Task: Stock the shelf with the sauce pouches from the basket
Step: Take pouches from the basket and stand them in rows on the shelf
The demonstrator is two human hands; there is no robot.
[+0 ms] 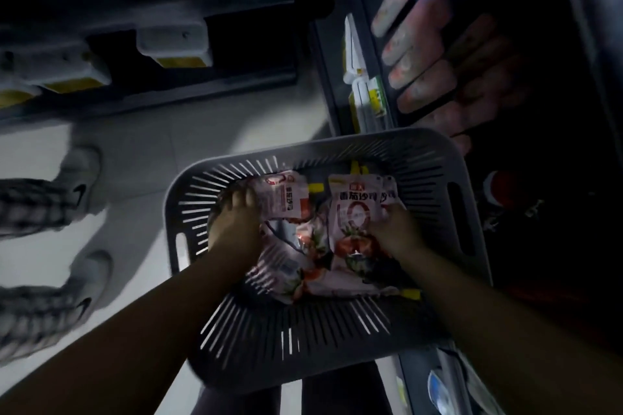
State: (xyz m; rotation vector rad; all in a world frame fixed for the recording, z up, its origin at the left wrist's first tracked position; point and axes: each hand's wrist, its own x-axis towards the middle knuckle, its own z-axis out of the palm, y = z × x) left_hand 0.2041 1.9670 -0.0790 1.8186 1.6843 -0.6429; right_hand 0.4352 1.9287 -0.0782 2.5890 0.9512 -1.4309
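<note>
**Head view, looking steeply down.** A grey slotted basket (337, 150) fills the centre of the frame, and both forearms enter it from 6 to 7 o'clock. The sauce pouches lie inside the basket in a loose heap (303, 266), between and beneath the two hands.

- **Left hand:** the left hand (236, 216) sits at 9 o'clock of the heap. Its fingers are curled over the left edge of the left-hand pouch (286, 200), which is tilted and lies at about 11 o'clock in the basket.
- **Right hand:** the right hand (394, 229) sits at 3 o'clock of the heap. It pinches the right edge of the right-hand pouch (354, 212), whose printed face is turned up towards the camera. This pouch lies just beside the left-hand pouch and rests on the others.
- **Shelf:** at 1 to 2 o'clock, beyond the basket's far rim, the shelf (333, 71) carries a row of blurred stocked pouches (421, 54). Yellow-and-white price labels (365, 101) run along its front edge.
- **Surroundings:** at 9 o'clock another person's pale shoes (81, 189) stand on the light floor (202, 131). At 10 to 11 o'clock a facing shelf holds white packs (175, 40).

The scene is dim and detail is soft.
</note>
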